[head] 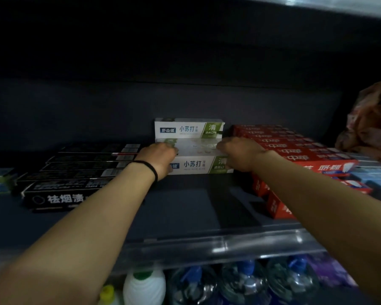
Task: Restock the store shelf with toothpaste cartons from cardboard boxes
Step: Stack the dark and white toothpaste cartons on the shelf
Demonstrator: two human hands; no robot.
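Left hand (157, 158) and right hand (238, 154) each grip one end of a white-and-green cardboard toothpaste carton (196, 158), likely squaring it up against the matching upright carton (188, 128) behind. Black cartons (70, 172) lie left of it, red cartons (295, 148) right, on the dark shelf (185, 205).

Cartons (194, 166) white-green — neighbours (299, 150) red, others (75, 172) black
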